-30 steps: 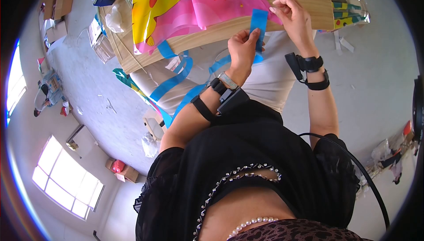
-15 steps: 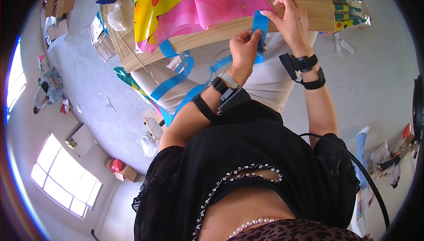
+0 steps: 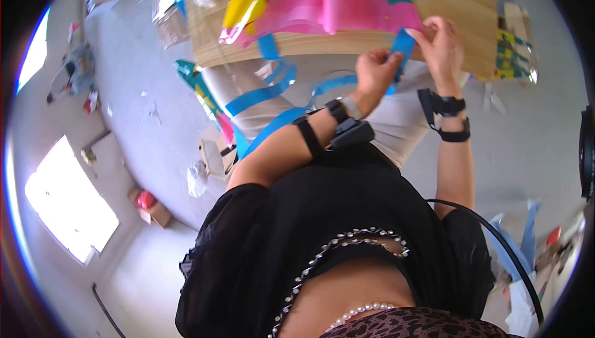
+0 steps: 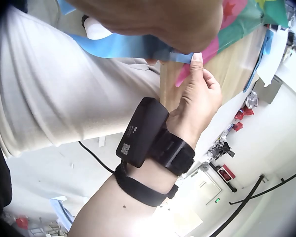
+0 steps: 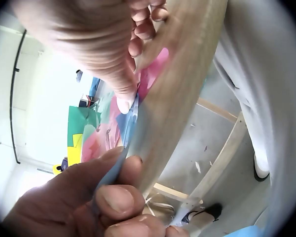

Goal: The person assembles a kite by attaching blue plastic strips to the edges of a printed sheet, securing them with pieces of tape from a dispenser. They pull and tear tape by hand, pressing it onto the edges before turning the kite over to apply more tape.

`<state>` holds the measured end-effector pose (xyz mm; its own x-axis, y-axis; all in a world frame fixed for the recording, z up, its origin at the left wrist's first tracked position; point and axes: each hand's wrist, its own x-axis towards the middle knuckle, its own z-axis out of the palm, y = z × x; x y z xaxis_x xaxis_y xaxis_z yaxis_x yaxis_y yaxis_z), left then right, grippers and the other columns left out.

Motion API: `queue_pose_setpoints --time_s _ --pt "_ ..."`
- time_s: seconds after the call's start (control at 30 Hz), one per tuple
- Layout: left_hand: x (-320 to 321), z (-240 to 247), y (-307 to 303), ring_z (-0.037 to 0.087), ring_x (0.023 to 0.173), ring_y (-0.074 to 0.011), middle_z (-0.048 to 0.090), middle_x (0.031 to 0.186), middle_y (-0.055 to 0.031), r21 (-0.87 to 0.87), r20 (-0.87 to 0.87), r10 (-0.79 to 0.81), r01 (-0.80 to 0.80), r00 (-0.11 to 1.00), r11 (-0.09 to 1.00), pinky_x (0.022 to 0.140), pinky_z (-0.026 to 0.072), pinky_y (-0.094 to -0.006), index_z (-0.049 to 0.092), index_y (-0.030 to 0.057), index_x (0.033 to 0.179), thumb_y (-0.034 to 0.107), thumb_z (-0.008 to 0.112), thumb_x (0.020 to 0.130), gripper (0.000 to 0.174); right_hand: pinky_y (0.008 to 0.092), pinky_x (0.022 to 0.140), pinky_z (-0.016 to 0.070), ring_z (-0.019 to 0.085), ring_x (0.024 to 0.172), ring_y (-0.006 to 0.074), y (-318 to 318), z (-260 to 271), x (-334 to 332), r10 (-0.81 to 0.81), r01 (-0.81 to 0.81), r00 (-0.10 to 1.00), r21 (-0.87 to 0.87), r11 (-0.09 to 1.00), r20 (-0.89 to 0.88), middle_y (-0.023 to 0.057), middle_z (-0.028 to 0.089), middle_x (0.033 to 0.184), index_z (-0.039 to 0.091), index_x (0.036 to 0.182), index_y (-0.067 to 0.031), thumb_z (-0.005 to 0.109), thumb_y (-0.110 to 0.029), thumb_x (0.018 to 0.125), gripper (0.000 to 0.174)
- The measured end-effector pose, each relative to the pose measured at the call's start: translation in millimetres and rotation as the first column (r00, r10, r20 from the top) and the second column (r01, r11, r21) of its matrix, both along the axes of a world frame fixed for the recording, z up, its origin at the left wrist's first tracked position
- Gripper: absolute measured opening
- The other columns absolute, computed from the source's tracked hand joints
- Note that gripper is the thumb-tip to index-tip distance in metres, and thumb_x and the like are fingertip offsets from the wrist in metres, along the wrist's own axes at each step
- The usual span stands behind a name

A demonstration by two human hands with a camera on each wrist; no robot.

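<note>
A printed plastic sheet in pink, green and yellow lies on a wooden board, its pink corner near my hands. My left hand pinches a blue plastic strip between thumb and curled fingers, a little below the strip's end. At the strip's top end, beside the pink corner, my right hand pinches with thumb and forefinger; its other fingers curl loosely. In the right wrist view the right thumb lies on the strip's end, over the board's edge. The left hand partly covers the strip in the left wrist view.
The wooden board reaches over the person's lap. More blue strip loops over the light trousers. Other printed sheets hang at the right. Boxes and scraps lie around the floor.
My right thumb and forefinger have moved from the sheet's pink corner to the blue strip's end. The left hand keeps its pinch. The head view has shifted, so the board appears higher and farther right.
</note>
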<state>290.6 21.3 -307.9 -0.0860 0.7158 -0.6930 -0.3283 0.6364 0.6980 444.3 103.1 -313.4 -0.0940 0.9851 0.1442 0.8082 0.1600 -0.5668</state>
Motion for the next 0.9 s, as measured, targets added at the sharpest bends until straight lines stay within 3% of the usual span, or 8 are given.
queue_pose_setpoints --time_s 0.2,0.3,0.47,0.53,0.6,0.67,0.77,0.9 --pt "3.9 -4.6 -1.7 0.064 0.059 -0.0133 0.069 0.074 -0.0092 0.058 -0.036 0.04 -0.038 0.999 0.998 0.051 0.0513 -0.0283 0.069 -0.0065 0.09 0.014 0.072 0.095 0.021 0.0417 0.079 0.0503 0.065 0.088 0.0276 2.4 12.5 -2.9 0.024 -0.024 0.999 0.004 1.0 0.028 0.0076 0.065 0.092 0.066 0.098 -0.0103 0.087 -0.041 0.079 0.042" --pt "0.6 0.1 -0.5 0.064 0.057 -0.0132 0.069 0.073 -0.009 0.048 -0.094 0.007 -0.002 0.996 0.999 0.05 0.051 -0.0283 0.071 -0.0056 0.089 0.014 0.072 0.095 0.021 0.0407 0.083 0.0495 0.064 0.094 0.0271 3.9 11.4 -2.0 0.014 -0.009 0.998 -0.085 0.996 0.054 0.0075 0.065 0.096 0.066 0.1 -0.0088 0.087 -0.042 0.079 0.044" --pt "-3.0 7.9 1.7 0.065 0.059 -0.013 0.07 0.074 -0.0089 0.011 -0.144 -0.062 0.065 0.988 0.998 0.05 0.0516 -0.0283 0.071 -0.0055 0.089 0.014 0.071 0.096 0.021 0.0408 0.082 0.0508 0.065 0.092 0.0266 4.5 7.9 -3.2 0.03 -0.027 0.997 -0.04 0.999 0.068 0.0086 0.065 0.094 0.067 0.099 -0.0089 0.087 -0.042 0.079 0.044" --pt "3.5 -18.1 -3.9 0.066 0.061 -0.0137 0.071 0.076 -0.0085 0.086 -0.045 0.001 0.002 0.999 0.996 0.051 0.0517 -0.0282 0.071 -0.0067 0.091 0.016 0.071 0.097 0.024 0.0405 0.08 0.0517 0.066 0.091 0.0263 6.1 6.3 1.2 0.032 -0.03 0.998 -0.037 0.999 0.059 0.0091 0.066 0.093 0.068 0.098 -0.009 0.087 -0.042 0.078 0.043" --pt "3.1 -29.3 -6.4 0.066 0.057 -0.0119 0.071 0.067 -0.0082 0.064 -0.09 0.006 0.0 0.996 0.998 0.052 0.052 -0.0306 0.075 -0.0043 0.086 0.02 0.075 0.091 0.025 0.0399 0.079 0.0524 0.067 0.089 0.0261 5.8 7.8 2.2 0.028 -0.025 0.998 -0.052 0.998 0.059 0.0087 0.068 0.094 0.068 0.097 -0.0091 0.088 -0.041 0.078 0.042" --pt "-1.0 -26.9 -5.8 0.066 0.062 -0.0141 0.071 0.077 -0.0103 0.052 -0.071 -0.04 0.044 0.997 0.998 0.053 0.0518 -0.028 0.071 -0.0073 0.093 0.019 0.073 0.096 0.026 0.0389 0.078 0.0527 0.067 0.087 0.0255 3.8 9.1 0.8 0.019 -0.016 0.999 -0.051 0.999 0.047 0.0071 0.067 0.093 0.067 0.096 -0.0093 0.088 -0.042 0.077 0.044" --pt "-8.8 1.4 -3.1 0.067 0.064 -0.0139 0.072 0.078 -0.0109 0.032 -0.03 -0.057 0.058 0.998 0.998 0.058 0.0524 -0.0273 0.071 -0.0067 0.095 0.022 0.073 0.097 0.029 0.0391 0.077 0.0525 0.066 0.087 0.025 3.5 7.9 1.1 -0.008 0.008 0.999 -0.006 1.0 0.042 0.0065 0.066 0.094 0.067 0.096 -0.0094 0.089 -0.043 0.076 0.045" --pt "-7.3 0.2 -3.5 0.065 0.06 -0.0122 0.071 0.072 -0.0096 0.048 -0.061 -0.02 0.023 0.998 0.999 0.056 0.0504 -0.0279 0.072 -0.0071 0.089 0.019 0.073 0.095 0.027 0.0402 0.077 0.0523 0.065 0.088 0.0252 3.4 5.9 1.0 -0.031 0.033 0.999 -0.076 0.997 0.029 0.0062 0.064 0.097 0.066 0.097 -0.0094 0.089 -0.044 0.075 0.047"
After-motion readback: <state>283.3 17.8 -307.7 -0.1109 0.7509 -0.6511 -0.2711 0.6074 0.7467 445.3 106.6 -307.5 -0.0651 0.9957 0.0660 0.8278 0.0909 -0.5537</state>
